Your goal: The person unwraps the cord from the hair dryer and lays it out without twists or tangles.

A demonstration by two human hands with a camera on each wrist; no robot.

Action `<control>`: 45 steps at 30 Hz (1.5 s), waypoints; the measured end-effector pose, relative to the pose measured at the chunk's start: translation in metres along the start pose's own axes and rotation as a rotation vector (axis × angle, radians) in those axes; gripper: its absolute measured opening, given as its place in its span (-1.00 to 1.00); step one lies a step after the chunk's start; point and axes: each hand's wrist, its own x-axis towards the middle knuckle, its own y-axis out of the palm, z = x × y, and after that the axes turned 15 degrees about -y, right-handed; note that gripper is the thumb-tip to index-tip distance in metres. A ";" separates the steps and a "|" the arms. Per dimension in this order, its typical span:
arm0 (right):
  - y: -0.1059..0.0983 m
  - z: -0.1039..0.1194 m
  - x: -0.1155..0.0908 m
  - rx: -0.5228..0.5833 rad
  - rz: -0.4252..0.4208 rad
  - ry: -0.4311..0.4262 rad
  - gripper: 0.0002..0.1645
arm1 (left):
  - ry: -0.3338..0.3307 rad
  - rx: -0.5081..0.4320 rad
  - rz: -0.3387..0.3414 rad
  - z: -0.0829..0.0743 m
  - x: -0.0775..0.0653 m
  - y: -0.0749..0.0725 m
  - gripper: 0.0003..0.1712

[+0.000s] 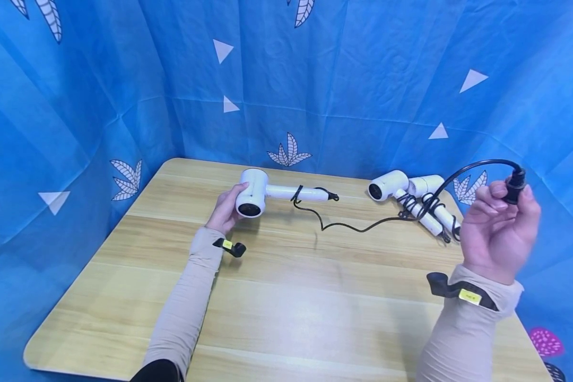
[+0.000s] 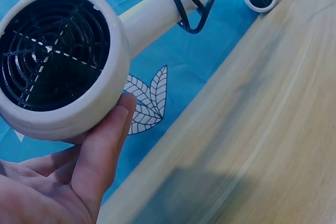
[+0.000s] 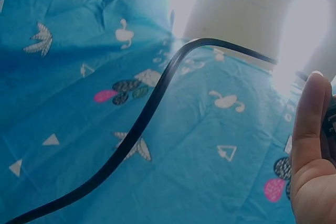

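Observation:
My left hand (image 1: 225, 208) holds a white hair dryer (image 1: 253, 192) by its round head, and the handle points right. In the left wrist view the fingers (image 2: 100, 153) are against the underside of the head, beside its black grille (image 2: 52, 53). A black cord (image 1: 348, 227) loops loosely round the handle and runs right across to my right hand (image 1: 498, 233). That hand is raised and pinches the black plug (image 1: 514, 187) between thumb and fingers. In the right wrist view the cord (image 3: 137, 127) arcs through the air, with the plug mostly hidden behind the hand (image 3: 315, 177).
Two more white hair dryers, a nearer one (image 1: 388, 185) and one behind it (image 1: 427, 184), lie at the table's back right with cords wound round their handles. The wooden table (image 1: 286, 297) has a blue patterned curtain (image 1: 277, 79) behind it and at both sides.

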 end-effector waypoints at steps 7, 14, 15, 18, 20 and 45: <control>-0.012 -0.002 0.011 -0.087 -0.038 -0.005 -0.80 | -0.005 0.009 0.014 -0.002 -0.002 0.000 -0.67; -0.022 -0.005 0.017 -0.193 -0.016 -0.029 -0.85 | -0.009 0.011 0.017 -0.004 -0.003 0.000 -0.68; -0.023 -0.006 0.018 -0.214 -0.006 -0.041 -0.86 | -0.010 0.011 0.015 -0.004 -0.003 0.000 -0.67; -0.027 -0.008 0.020 -0.271 0.005 -0.075 -0.87 | -0.014 0.008 0.014 -0.004 -0.003 -0.001 -0.67; -0.029 -0.009 0.022 -0.335 0.012 -0.104 -0.89 | -0.016 0.007 0.013 -0.005 -0.004 -0.001 -0.66; -0.050 -0.006 0.043 -0.517 -0.232 -0.198 -0.80 | -0.025 0.021 0.052 -0.008 -0.006 -0.002 -0.66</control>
